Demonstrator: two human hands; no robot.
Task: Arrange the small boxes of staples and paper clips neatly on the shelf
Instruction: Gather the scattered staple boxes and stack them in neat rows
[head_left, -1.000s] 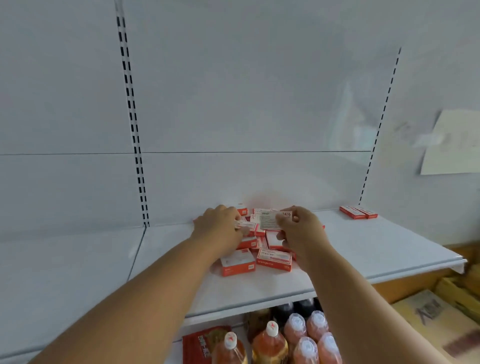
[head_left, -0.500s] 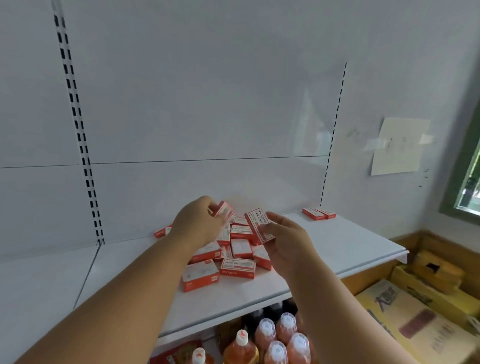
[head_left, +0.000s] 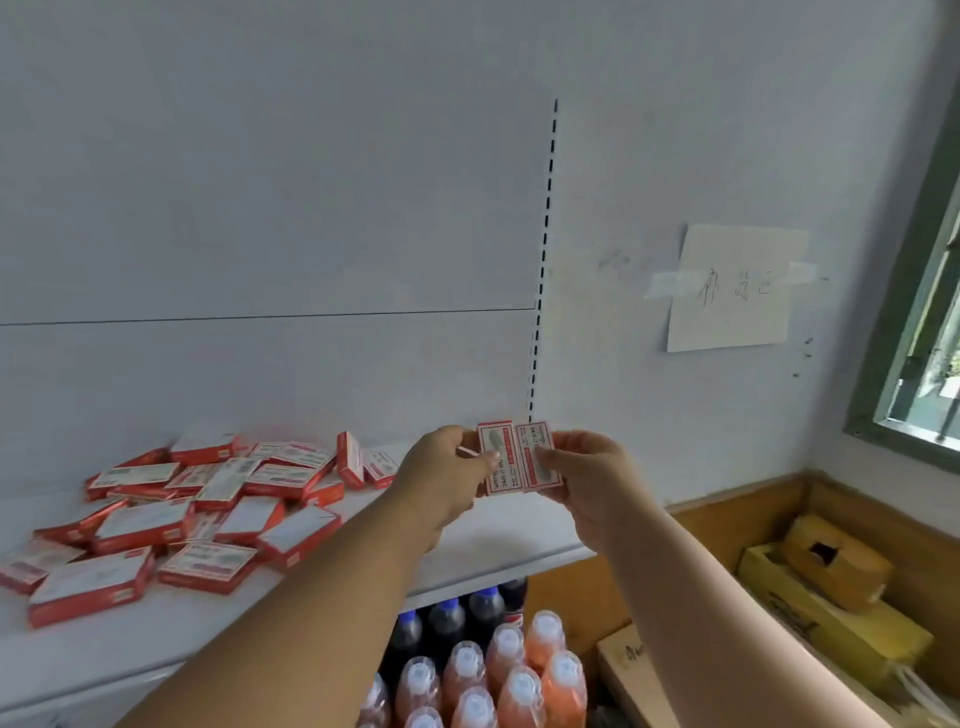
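Two small red-and-white boxes stand upright side by side above the right end of the white shelf (head_left: 498, 540). My left hand (head_left: 441, 475) pinches the left box (head_left: 497, 457), and my right hand (head_left: 584, 475) pinches the right box (head_left: 540, 452). Their long edges touch. A loose heap of several more red boxes (head_left: 208, 504) lies on the shelf's left part, some flat, some tilted on others. One box (head_left: 349, 460) stands on its edge at the back.
Bottles with white caps and orange drink (head_left: 498, 670) stand under the shelf, dark bottles (head_left: 447, 618) behind them. Cardboard cartons (head_left: 831, 613) sit on the floor at right. A taped paper note (head_left: 735, 286) hangs on the wall; a window (head_left: 930, 332) is at far right.
Both hands lifted a box each out of the heap and carried them to the shelf's right end, bringing them together upright. The view swung right, so the heap now lies at left.
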